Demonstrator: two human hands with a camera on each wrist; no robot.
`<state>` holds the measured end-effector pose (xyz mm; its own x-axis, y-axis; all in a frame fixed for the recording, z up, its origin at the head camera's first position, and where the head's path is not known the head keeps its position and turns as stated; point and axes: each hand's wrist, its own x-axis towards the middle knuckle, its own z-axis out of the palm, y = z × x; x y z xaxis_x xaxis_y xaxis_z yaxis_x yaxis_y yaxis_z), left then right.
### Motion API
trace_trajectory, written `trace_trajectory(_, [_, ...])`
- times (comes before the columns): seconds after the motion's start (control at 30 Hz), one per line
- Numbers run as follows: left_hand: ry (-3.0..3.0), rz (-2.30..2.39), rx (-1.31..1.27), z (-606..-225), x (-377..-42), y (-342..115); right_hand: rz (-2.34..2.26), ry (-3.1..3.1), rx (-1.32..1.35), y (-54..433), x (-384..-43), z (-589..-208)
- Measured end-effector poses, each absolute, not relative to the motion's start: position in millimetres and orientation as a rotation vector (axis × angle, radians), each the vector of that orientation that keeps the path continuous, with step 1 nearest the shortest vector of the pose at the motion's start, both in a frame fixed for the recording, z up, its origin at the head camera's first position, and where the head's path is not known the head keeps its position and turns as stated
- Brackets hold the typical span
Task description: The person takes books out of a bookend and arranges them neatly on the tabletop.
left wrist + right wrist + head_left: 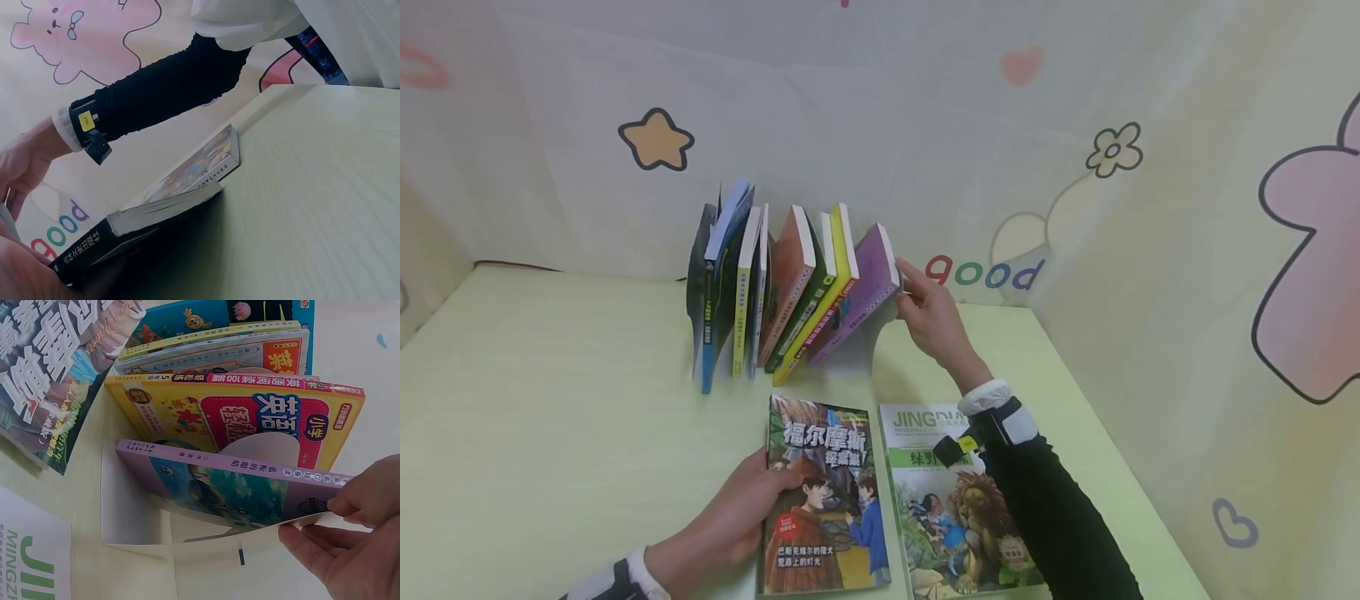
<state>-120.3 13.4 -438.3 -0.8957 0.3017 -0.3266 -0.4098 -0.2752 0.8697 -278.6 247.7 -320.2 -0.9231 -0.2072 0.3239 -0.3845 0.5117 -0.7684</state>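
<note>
My left hand [741, 508] grips a dark-covered paperback book [827, 517] by its left side, thumb across the front cover. In the left wrist view this book [156, 215] is tilted over the table. My right hand [932, 312] reaches to the back row and pinches the upper corner of a purple book [231, 487], thumb on one side and fingers on the other. The purple book leans at the right end of the row, inside a white book holder [134, 512]. Next to it leans a yellow book [237, 419].
A green-and-white book [925, 508] lies flat on the table [550, 433], partly under my right forearm. Further left in the row stand an orange-brown book [790, 267], a blue-spined book [707, 333] and several others. A patterned cloth [880, 108] hangs behind the table.
</note>
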Motion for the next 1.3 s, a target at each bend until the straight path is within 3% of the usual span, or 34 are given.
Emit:
trace_trajectory(0.47, [1.619, 2.096, -0.059, -437.8, -124.4, 13.4, 1.345, -2.542, 0.518, 252.0, -281.8, -324.5])
trace_trajectory(0.8, [2.132, 1.581, 0.127, -412.8, -132.2, -10.3, 1.340, -2.536, 0.521, 252.5, -281.5, -325.0])
trace_trajectory(1.3, [2.434, 1.147, 0.153, -423.0, -144.7, -25.0, 1.321, -2.542, 0.508, 249.0, -282.0, -326.3])
